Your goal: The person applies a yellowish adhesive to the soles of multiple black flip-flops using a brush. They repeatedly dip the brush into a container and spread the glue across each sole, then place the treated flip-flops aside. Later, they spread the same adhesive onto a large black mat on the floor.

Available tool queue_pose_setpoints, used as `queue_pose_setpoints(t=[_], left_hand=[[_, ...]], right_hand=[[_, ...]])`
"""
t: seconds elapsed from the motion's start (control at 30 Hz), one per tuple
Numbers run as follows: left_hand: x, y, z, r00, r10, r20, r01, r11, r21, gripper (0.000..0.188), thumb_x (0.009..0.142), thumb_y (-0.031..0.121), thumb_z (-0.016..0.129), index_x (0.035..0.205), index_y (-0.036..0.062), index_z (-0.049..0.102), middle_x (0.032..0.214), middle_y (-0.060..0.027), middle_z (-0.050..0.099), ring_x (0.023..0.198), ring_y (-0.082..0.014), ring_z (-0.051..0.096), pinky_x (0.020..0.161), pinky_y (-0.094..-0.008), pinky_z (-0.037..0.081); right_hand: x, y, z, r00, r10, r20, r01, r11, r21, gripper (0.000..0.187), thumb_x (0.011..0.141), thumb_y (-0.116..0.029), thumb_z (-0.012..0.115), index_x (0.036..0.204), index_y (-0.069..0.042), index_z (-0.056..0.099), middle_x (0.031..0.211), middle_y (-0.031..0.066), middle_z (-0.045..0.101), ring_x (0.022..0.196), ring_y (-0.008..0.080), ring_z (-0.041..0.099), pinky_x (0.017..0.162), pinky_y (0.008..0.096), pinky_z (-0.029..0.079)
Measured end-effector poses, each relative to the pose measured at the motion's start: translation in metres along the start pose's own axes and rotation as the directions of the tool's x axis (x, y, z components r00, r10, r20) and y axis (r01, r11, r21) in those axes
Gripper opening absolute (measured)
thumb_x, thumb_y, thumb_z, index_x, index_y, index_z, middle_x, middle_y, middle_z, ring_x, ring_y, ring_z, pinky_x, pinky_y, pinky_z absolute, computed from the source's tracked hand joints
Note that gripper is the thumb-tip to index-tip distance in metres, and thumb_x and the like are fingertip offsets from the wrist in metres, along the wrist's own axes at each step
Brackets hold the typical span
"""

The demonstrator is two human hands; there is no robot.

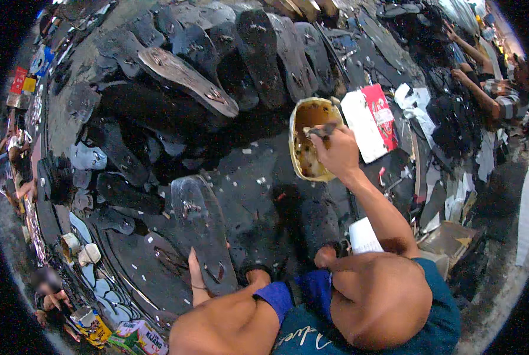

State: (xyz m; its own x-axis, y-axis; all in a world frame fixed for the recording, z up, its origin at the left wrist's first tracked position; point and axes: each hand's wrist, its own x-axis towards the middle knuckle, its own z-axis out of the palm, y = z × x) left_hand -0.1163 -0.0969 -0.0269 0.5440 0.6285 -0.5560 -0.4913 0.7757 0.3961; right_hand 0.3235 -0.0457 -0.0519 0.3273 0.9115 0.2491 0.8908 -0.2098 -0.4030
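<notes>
My right hand (339, 151) is over the mouth of a yellowish tub (295, 155) with crusted walls. Its fingers are closed on a short, dark, brush-like tool (323, 130), whose lower end is hard to make out. In front of my left knee, my left hand (197, 278) grips a long dark shoe sole (199, 222) along its edges. Most of that hand is hidden beneath the sole, which has a worn, greyish front part.
Many dark soles (258, 56) lie in rows ahead and at left. A white and red box (368, 124) stands right of the tub. A white paper roll (364, 235) sits beside my right knee. Other people (489, 89) sit at far right and far left.
</notes>
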Motion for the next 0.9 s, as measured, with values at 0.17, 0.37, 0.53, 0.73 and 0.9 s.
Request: queue_pose_setpoints(t=[0.17, 0.37, 0.53, 0.73, 0.9], left_hand=[[-0.005, 0.004, -0.002, 0.948, -0.014, -0.318, 0.018, 1.0, 0.008, 0.057, 0.101, 0.045, 0.038, 0.126, -0.0037, 0.055, 0.108, -0.0172, 0.067, 0.089, -0.0301, 0.068, 0.079, -0.0413, 0.057], [0.028, 0.042, 0.038, 0.873, 0.342, -0.347, -0.177, 0.887, 0.427, 0.051, 0.101, 0.042, 0.039, 0.122, -0.001, 0.057, 0.101, -0.013, 0.067, 0.084, -0.0258, 0.067, 0.075, -0.0393, 0.057], [0.113, 0.061, 0.094, 0.938, 0.334, -0.096, -0.332, 0.943, 0.033, 0.044, 0.102, 0.039, 0.038, 0.119, 0.0041, 0.059, 0.098, -0.0105, 0.066, 0.085, -0.0235, 0.067, 0.075, -0.0389, 0.057], [0.122, 0.046, 0.132, 0.957, 0.239, 0.163, -0.181, 0.935, -0.305, 0.045, 0.102, 0.035, 0.036, 0.118, 0.0005, 0.06, 0.101, -0.0141, 0.069, 0.088, -0.0272, 0.068, 0.081, -0.0437, 0.057], [0.107, 0.076, 0.141, 0.917, 0.393, 0.067, -0.341, 0.86, -0.379, 0.044, 0.086, 0.029, 0.065, 0.115, -0.0022, 0.052, 0.115, -0.0131, 0.054, 0.108, -0.0202, 0.051, 0.096, -0.0323, 0.045]], right_hand=[[-0.002, -0.036, -0.09, 0.999, 0.031, -0.035, -0.024, 0.983, 0.183, 0.021, 0.087, -0.018, 0.071, 0.097, 0.0, 0.069, 0.088, 0.0211, 0.068, 0.077, 0.034, 0.066, 0.07, 0.0396, 0.05], [-0.035, -0.031, -0.138, 0.64, -0.074, 0.765, -0.24, 0.927, 0.29, 0.031, 0.081, -0.017, 0.072, 0.107, -0.001, 0.068, 0.095, 0.0153, 0.07, 0.086, 0.0255, 0.07, 0.081, 0.0391, 0.055], [0.022, -0.142, -0.125, 0.911, -0.191, 0.367, -0.244, 0.468, 0.849, 0.023, 0.085, -0.007, 0.073, 0.107, -0.001, 0.067, 0.101, 0.0074, 0.07, 0.091, 0.0173, 0.067, 0.081, 0.0345, 0.053], [0.071, -0.179, -0.049, 0.855, -0.47, -0.218, 0.455, 0.478, 0.751, 0.029, 0.08, -0.003, 0.074, 0.108, -0.005, 0.068, 0.104, 0.0092, 0.069, 0.092, 0.0268, 0.066, 0.08, 0.0354, 0.051], [0.002, -0.169, -0.085, 0.685, -0.715, -0.143, 0.571, 0.404, 0.714, 0.042, 0.079, -0.016, 0.066, 0.121, -0.011, 0.066, 0.104, 0.0051, 0.068, 0.096, 0.0253, 0.065, 0.079, 0.0377, 0.048]])
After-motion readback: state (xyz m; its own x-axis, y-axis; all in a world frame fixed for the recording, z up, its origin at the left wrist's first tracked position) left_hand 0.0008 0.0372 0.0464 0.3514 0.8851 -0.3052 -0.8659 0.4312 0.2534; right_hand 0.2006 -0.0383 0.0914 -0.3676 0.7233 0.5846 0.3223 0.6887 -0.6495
